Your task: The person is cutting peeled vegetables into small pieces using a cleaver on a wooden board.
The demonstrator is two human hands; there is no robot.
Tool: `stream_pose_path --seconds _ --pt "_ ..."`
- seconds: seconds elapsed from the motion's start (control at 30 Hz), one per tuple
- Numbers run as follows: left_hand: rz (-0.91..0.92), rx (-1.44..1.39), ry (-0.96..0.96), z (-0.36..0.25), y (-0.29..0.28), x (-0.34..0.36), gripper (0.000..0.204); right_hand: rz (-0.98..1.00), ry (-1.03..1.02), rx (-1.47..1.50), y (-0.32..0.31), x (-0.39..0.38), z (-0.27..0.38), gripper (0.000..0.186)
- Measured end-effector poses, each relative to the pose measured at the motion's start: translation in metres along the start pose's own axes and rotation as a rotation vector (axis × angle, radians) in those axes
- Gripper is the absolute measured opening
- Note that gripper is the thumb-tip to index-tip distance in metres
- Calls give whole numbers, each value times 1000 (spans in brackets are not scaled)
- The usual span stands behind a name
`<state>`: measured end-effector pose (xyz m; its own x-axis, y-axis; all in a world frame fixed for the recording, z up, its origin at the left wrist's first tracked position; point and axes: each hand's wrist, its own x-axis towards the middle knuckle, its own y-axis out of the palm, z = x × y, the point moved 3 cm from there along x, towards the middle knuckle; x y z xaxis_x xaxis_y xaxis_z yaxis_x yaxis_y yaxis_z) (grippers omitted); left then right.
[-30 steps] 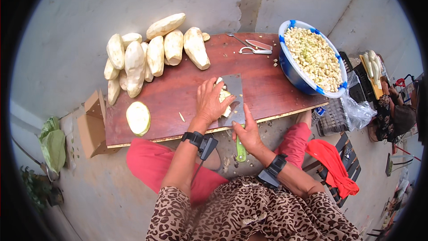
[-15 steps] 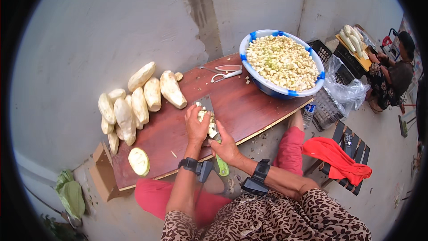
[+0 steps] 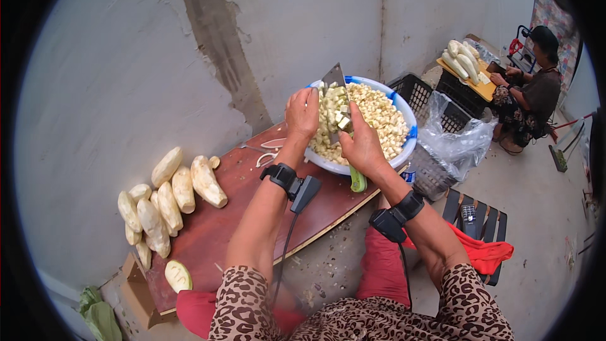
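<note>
My right hand [image 3: 366,145] grips a broad-bladed kitchen knife [image 3: 334,74] by its green handle, the blade tilted up over a large basin [image 3: 409,113]. Cupped against the flat of the blade, my left hand [image 3: 303,113] holds a load of diced pale vegetable pieces [image 3: 341,117]. Blue and white, the basin is heaped with more diced pieces [image 3: 382,117]. Several whole peeled vegetables [image 3: 169,207], perhaps eggplants, lie in a pile at the left end of the reddish-brown board [image 3: 246,221]. A cut half [image 3: 178,276] rests near the front edge.
A peeler [image 3: 266,160] lies behind my left forearm. Right of the basin are black crates [image 3: 435,173] with a clear plastic bag [image 3: 456,139]. A stool [image 3: 489,221] bears a red cloth [image 3: 486,254] and a remote. Farther off, another person [image 3: 530,88] works beside peeled vegetables.
Both hands have moved away and to the right, carrying the knife and diced pieces from the board to above the basin. The view has shifted rightward too.
</note>
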<state>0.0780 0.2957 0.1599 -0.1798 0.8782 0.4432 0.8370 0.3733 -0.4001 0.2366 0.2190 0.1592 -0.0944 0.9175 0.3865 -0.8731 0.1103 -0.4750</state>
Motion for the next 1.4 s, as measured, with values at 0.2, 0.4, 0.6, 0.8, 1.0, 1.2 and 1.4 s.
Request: stream_pose_path --seconds 0.2,0.4,0.6,0.8,1.0,1.2,1.4 --pt "108 123 522 -32 66 -46 47 -46 82 -221 -37 4 -35 75" --pt "258 396 397 -14 76 -42 44 -43 59 -65 -49 -4 -36 75" --pt "133 499 199 1 74 -40 53 -45 28 -163 -58 -9 -37 77" --pt "281 467 805 -49 84 -55 66 -3 -20 -150 -58 -18 -37 76" --pt "353 881 395 -31 79 -51 65 17 142 -100 -60 -28 -51 74" --pt "343 651 789 -45 76 -60 70 -45 -1 -28 -68 -36 -45 75" --pt "341 870 429 -20 63 -58 57 -146 33 -54 -87 -45 -28 74"
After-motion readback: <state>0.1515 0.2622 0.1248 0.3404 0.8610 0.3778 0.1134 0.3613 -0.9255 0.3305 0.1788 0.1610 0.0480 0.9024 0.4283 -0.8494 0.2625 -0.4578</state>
